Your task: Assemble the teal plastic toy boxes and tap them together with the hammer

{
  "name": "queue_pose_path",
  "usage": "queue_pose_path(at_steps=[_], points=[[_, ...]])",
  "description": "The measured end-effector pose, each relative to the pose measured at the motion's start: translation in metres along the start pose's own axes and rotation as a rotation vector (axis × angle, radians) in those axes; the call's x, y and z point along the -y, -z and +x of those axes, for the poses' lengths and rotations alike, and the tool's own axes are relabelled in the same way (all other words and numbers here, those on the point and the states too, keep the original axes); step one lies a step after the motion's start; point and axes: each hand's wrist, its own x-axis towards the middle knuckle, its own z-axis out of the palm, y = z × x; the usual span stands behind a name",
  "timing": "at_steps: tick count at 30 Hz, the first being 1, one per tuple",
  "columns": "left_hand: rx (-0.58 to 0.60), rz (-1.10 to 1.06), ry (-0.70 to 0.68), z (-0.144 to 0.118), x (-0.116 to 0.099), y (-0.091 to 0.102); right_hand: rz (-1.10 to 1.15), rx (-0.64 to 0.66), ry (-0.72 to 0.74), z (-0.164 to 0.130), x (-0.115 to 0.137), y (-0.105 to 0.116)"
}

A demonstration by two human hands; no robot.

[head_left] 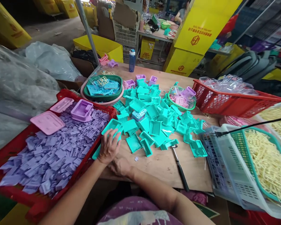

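Note:
At the left edge of the table, my left hand lies over a teal plastic tray, its fingers bent across the tray's near side and gripping it. Close below, my right hand is curled at the table's front edge. Its fingertips are hidden behind the left hand, so what they hold cannot be made out. To the right spreads a heap of loose teal plastic trays. A small lilac chip lies on the wood near my right hand. A hammer with a black handle rests farther right.
On the left, a red crate holds lilac pieces, with a purple box and pink lids on top. Behind are a dark green basket and a blue bottle. Right stand a red crate and a white basket.

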Motion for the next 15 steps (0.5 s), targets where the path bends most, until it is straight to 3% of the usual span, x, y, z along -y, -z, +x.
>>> queue_pose_path(at_steps=[2, 4, 7, 11, 15], points=[[0.040, -0.053, -0.080, 0.000, -0.017, -0.015, -0.082, -0.061, -0.017, -0.007, -0.021, 0.014], [0.122, -0.061, -0.104, 0.017, -0.034, -0.033, -0.159, -0.087, -0.070, -0.013, -0.044, 0.031], [0.230, 0.054, 0.077, 0.073, -0.044, -0.054, -0.259, -0.060, -0.121, -0.018, -0.075, 0.058], [0.374, 0.216, 0.383, 0.158, -0.023, -0.064, -0.352, -0.025, -0.156, -0.023, -0.095, 0.073], [0.539, 0.234, 0.493, 0.200, 0.003, -0.073, -0.409, -0.061, -0.116, -0.024, -0.104, 0.073]])
